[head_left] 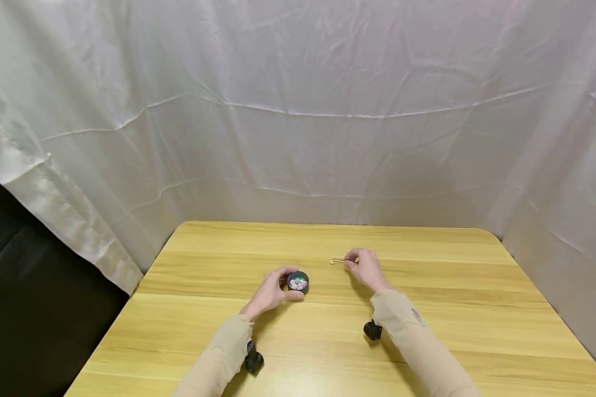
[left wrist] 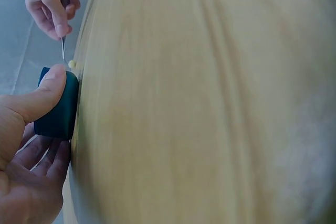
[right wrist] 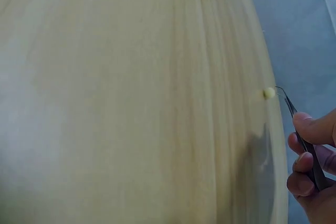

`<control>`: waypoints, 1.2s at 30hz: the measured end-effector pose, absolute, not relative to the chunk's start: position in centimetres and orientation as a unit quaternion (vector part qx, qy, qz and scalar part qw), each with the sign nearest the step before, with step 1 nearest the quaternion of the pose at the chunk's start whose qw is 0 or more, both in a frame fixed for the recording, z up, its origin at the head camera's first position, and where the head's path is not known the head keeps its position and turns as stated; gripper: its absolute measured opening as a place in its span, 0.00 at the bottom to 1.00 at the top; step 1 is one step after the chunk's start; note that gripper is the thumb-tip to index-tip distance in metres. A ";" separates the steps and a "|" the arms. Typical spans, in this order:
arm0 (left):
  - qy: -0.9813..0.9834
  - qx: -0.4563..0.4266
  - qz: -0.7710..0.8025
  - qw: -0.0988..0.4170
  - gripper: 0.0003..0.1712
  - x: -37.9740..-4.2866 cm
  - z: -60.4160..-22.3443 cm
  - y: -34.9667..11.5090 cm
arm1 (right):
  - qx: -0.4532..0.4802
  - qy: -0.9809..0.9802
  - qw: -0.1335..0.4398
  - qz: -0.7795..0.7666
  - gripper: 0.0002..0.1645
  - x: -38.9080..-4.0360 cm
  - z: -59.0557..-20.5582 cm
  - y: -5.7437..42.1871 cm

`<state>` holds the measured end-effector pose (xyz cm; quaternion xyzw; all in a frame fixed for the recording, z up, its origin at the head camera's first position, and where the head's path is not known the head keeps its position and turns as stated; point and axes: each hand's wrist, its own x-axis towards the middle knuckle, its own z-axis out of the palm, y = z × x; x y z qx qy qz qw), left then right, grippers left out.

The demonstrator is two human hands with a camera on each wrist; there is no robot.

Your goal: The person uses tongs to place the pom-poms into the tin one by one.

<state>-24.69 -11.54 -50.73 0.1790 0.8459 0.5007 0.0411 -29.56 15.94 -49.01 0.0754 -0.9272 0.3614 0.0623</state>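
Observation:
My left hand [head_left: 272,292] grips a small dark round container [head_left: 298,290] from its left side, thumb in front and fingers behind. Inside the container lie several small pieces [head_left: 297,284] in white, pink and teal. To the right, my right hand [head_left: 366,268] pinches a pair of bent-tip tweezers [right wrist: 311,165] between thumb and fingers. A small pale yellow bead [right wrist: 269,93] is right at the tweezers' tips, close over the table. In the left wrist view, the container [left wrist: 62,109] stands on the tabletop with its opening hidden.
The light wooden table [head_left: 427,309] has rounded far corners. Pale curtains [head_left: 328,154] hang behind it and along both sides. A black surface [head_left: 35,309] lies beyond the left edge. Each wrist wears a small black camera [head_left: 372,331].

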 end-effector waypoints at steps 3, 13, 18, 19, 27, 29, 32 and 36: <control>0.843 0.184 0.503 0.039 0.34 -24.6 -50.8 -11.4 | 0.071 -0.929 0.061 0.357 0.03 -29.8 -49.3 15.8; 0.845 0.186 0.499 0.045 0.34 -24.5 -50.6 -11.3 | 0.061 -0.933 0.066 0.348 0.03 -30.0 -49.7 15.9; 0.845 0.184 0.500 0.045 0.34 -24.6 -50.7 -11.2 | 0.068 -0.932 0.075 0.348 0.04 -30.0 -49.7 16.1; 0.844 0.185 0.501 0.044 0.34 -24.6 -50.6 -11.2 | 0.071 -0.931 0.077 0.349 0.04 -30.0 -49.6 16.1; 0.846 0.184 0.498 0.039 0.34 -24.8 -50.7 -11.2 | 0.102 -0.922 0.079 0.366 0.04 -29.1 -48.5 15.0; 0.845 0.187 0.499 0.037 0.34 -24.9 -50.8 -11.3 | 0.111 -0.917 0.075 0.375 0.04 -28.6 -48.2 14.4; 0.841 0.189 0.505 0.035 0.34 -25.0 -50.9 -11.3 | 0.131 -0.912 0.069 0.383 0.03 -28.0 -47.9 13.3; 0.840 0.190 0.508 0.032 0.33 -25.1 -50.9 -11.2 | 0.162 -0.905 0.063 0.389 0.04 -27.4 -47.8 12.1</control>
